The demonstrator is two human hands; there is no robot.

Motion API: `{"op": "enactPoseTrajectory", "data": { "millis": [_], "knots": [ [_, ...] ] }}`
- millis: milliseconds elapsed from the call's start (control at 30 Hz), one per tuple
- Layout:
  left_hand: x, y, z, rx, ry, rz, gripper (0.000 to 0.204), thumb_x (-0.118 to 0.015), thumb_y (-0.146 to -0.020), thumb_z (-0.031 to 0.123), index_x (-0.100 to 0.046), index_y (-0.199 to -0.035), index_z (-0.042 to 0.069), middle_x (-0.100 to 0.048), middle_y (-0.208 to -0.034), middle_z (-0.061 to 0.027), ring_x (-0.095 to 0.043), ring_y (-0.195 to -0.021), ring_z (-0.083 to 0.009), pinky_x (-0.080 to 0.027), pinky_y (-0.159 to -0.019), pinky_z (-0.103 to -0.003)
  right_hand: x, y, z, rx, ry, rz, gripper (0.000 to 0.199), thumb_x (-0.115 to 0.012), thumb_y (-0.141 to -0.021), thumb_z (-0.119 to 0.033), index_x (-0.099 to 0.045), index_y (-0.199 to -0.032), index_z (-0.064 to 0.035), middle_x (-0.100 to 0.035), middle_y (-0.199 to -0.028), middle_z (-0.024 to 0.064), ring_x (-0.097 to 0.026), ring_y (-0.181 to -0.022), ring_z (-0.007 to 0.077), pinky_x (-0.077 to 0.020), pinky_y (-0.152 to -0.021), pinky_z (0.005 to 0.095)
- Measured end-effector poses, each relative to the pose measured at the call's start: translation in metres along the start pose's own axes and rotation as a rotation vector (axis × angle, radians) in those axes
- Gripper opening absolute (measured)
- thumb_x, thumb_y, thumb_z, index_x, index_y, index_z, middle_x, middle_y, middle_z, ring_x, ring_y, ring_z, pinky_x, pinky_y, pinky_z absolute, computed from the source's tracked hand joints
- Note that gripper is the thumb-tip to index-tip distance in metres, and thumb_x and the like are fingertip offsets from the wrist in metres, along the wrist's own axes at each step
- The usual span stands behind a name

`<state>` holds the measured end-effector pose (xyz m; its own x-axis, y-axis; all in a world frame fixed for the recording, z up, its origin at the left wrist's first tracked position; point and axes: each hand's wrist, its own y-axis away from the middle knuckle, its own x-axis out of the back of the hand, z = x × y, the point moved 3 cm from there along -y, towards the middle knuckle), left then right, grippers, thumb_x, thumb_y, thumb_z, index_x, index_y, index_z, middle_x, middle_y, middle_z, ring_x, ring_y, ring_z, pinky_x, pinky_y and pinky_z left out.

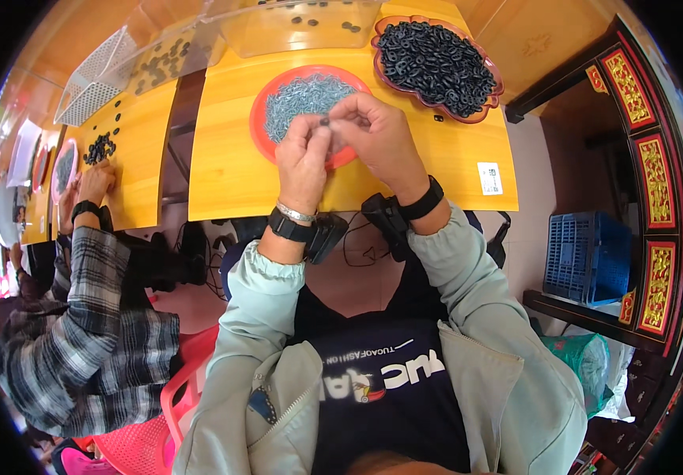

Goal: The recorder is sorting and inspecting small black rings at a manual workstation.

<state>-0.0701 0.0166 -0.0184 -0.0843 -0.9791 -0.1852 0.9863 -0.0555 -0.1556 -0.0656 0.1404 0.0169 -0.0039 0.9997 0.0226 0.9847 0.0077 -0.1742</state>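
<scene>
Over a red round bowl (260, 134) of small silvery metal pieces (303, 99), which look like screws, my two hands meet fingertip to fingertip. My left hand (302, 162) pinches a small black part (325, 122) between thumb and forefinger. Against it, the fingertips of my right hand (385, 134) are pressed together; whatever they hold is too small to make out. Right of the bowl stands a scalloped reddish-brown tray (494, 73) heaped with black ring-like parts (436, 67). One loose black piece (438, 118) lies on the yellow table (231, 178) below the tray.
A clear plastic bin (294, 36) with a few dark pieces stands at the back. At left, a co-worker's hand (98, 180) is beside black parts on another table, near a grey basket (96, 79). A blue crate (587, 257) sits on the floor at right.
</scene>
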Motion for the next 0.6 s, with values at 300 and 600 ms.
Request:
{"op": "enactPoseTrajectory", "data": {
  "millis": [300,600],
  "knots": [
    [0.013,-0.015,-0.004,0.064,0.18,0.05,0.008,-0.046,-0.089,0.007,-0.051,-0.087,0.001,-0.054,-0.067,-0.0036,-0.05,-0.058,-0.0093,-0.042,-0.053,-0.022,0.01,-0.018,0.002,0.058,0.354,0.051,0.011,-0.063,-0.075,-0.009,-0.063,-0.082,-0.0001,-0.063,-0.074,0.0047,-0.059,-0.064,0.0107,-0.047,-0.06,0.0236],
    [0.051,-0.037,-0.012,0.178,0.368,0.127,0.008,-0.043,-0.089,0.008,-0.049,-0.084,0.004,-0.053,-0.065,-0.0041,-0.051,-0.053,-0.0124,-0.04,-0.049,-0.021,-0.013,-0.057,0.049,0.232,1.267,-0.213,0.016,-0.059,-0.074,-0.021,-0.061,-0.07,-0.006,-0.06,-0.076,0.0164,-0.06,-0.073,0.0326,-0.0455,-0.062,0.0442]
  ]
}}
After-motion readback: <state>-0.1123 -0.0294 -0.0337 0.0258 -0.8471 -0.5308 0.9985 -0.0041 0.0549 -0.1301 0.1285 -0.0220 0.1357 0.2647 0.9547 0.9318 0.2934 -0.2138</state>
